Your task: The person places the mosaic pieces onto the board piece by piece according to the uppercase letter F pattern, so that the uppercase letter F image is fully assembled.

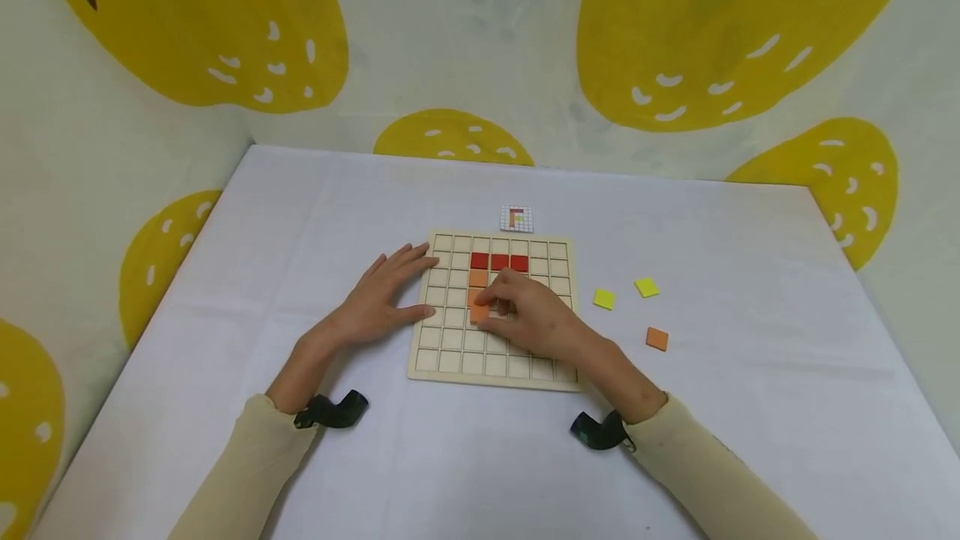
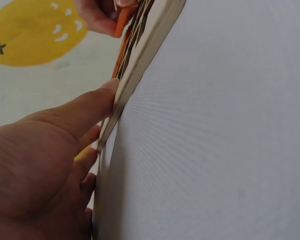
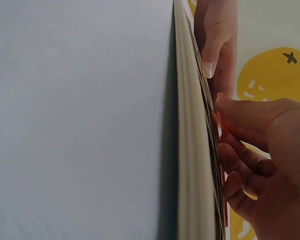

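A wooden grid board (image 1: 450, 365) lies on the table in the head view. Between thumb and fingers, my right hand (image 1: 536, 319) pinches an orange square tile (image 1: 478, 314) at the board, tilted up in the left wrist view; whether it touches the cell is unclear. Above it in the same column are two orange tiles (image 1: 477, 278), the lower partly covered by fingers. Three red tiles (image 1: 499, 262) form a row at the top of that column. My left hand (image 1: 378, 294) touches the board's left edge with fingers spread and thumb extended.
Two loose yellow tiles (image 1: 603, 299) and one loose orange tile (image 1: 657, 339) lie right of the board. Behind it is a small card (image 1: 517, 218) with a coloured F on a grid. A white cloth (image 1: 750, 290) covers the table; patterned fabric walls stand around it.
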Demonstrator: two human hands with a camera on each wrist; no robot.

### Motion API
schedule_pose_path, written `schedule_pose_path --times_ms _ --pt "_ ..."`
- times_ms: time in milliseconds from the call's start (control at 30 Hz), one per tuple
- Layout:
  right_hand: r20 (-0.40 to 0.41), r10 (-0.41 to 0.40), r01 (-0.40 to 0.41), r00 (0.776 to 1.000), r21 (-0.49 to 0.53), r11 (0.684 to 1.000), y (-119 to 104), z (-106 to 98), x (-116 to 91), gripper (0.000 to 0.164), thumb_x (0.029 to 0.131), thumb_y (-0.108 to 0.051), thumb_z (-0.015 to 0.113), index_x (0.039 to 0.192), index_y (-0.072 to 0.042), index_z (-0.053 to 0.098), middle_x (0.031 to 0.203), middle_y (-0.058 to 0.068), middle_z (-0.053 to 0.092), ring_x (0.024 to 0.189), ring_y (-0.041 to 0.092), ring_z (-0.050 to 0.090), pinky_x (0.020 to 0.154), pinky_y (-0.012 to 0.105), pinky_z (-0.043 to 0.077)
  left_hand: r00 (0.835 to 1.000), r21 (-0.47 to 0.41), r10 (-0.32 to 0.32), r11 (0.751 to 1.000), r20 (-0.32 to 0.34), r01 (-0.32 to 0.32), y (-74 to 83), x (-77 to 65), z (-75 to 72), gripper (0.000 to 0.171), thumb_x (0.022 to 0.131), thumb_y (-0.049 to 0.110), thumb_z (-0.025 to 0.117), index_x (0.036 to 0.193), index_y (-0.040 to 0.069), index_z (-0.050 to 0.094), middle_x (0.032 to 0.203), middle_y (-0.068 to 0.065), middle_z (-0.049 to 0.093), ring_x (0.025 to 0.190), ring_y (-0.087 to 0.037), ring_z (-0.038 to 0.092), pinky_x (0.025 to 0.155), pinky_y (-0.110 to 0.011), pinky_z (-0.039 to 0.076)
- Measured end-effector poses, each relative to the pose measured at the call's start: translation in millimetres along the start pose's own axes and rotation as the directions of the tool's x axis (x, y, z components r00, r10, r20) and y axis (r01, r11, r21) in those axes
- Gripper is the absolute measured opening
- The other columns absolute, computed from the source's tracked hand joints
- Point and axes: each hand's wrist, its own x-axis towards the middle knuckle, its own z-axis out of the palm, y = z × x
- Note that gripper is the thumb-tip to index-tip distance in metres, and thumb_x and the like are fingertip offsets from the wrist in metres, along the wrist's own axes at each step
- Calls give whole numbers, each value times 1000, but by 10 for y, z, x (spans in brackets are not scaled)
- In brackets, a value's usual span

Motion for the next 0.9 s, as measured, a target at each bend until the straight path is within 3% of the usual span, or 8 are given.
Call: schedule_pose_path --times_ms 333,667,900 --pt "-12 -54 53 998 -111 992 -21 54 -1 20 92 -32 81 110 -24 76 106 -9 62 87 8 56 79 27 52 1000 -4 2 1000 -7 -2 -18 -13 6 74 95 28 76 159 14 43 174 -12 27 164 -37 14 132 -63 4" --pt "12 -108 109 994 -92 990 -6 25 5 27 96 -32 77 123 -29 78 100 -7 60 80 9 53 70 24 47 1000 0 8 1000 0 -8 -5 2 -14 75 95 29 76 160 15 42 174 -9 26 165 -34 13 132 -62 4" --pt "43 -64 67 997 -74 995 16 0 13 27 94 -32 79 120 -31 78 95 -6 59 79 11 51 67 26 46 1000 -3 15 1000 1 -15 -14 11 0 74 95 31 76 159 15 43 174 -9 26 165 -34 13 132 -62 4"
